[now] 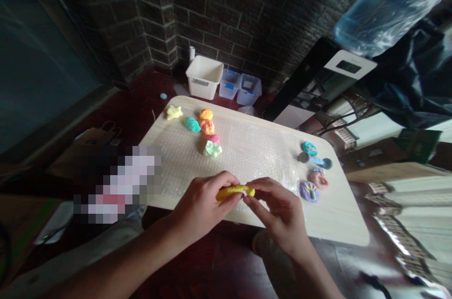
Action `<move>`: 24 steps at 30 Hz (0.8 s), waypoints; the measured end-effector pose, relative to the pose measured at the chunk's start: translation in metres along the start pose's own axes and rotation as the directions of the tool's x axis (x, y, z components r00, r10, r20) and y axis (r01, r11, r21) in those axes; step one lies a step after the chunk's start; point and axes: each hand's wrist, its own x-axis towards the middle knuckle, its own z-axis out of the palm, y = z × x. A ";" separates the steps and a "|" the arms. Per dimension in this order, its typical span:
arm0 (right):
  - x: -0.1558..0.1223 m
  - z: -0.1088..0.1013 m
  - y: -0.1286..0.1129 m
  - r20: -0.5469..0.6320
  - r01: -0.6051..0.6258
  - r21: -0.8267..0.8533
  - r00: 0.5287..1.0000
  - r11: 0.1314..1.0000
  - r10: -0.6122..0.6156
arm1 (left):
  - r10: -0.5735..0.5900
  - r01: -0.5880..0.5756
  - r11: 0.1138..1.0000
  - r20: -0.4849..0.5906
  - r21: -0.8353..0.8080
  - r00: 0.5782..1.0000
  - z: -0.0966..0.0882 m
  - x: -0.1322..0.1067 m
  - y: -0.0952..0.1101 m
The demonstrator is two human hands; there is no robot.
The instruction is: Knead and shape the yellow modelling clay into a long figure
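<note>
1. Yellow, clay-like strip (229, 192) sits above the near edge of the bubble wrap (257, 148). The left hand (208, 197) is clamped on its body and the right hand (280, 209) pinches its tip, presumably steadying something soft from both ends.
2. Bubble wrap lies over the counter (339, 214), perhaps to keep clay off the wood.
3. Toward its far-left corner cluster a pale yellow lump (174, 111), green lump (192, 124), two orange lumps (206, 126), pink lump (214, 139) and pale green lump (212, 149), probably grouped to leave working room.
4. Along its right side stand a teal disc (309, 148), blue bar (318, 161), pinkish ring (319, 179) and purple disc (310, 191).
5. Both hands block part of its near edge; beyond it stands a white basket (205, 73).
</note>
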 end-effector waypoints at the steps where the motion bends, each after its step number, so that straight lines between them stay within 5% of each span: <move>1: 0.000 0.000 0.000 -0.007 -0.016 0.019 1.000 1.000 0.016 | 0.002 -0.002 1.000 -0.002 -0.012 1.000 0.000 0.000 0.000; 8: 0.000 -0.004 0.001 0.009 -0.104 0.111 0.995 0.988 0.103 | 0.022 -0.021 0.999 0.014 -0.032 1.000 -0.001 -0.001 0.000; 24: 0.000 -0.011 -0.002 0.047 -0.096 0.023 0.994 0.995 0.094 | 0.208 -0.209 0.978 -0.032 -0.010 0.978 -0.002 0.003 -0.002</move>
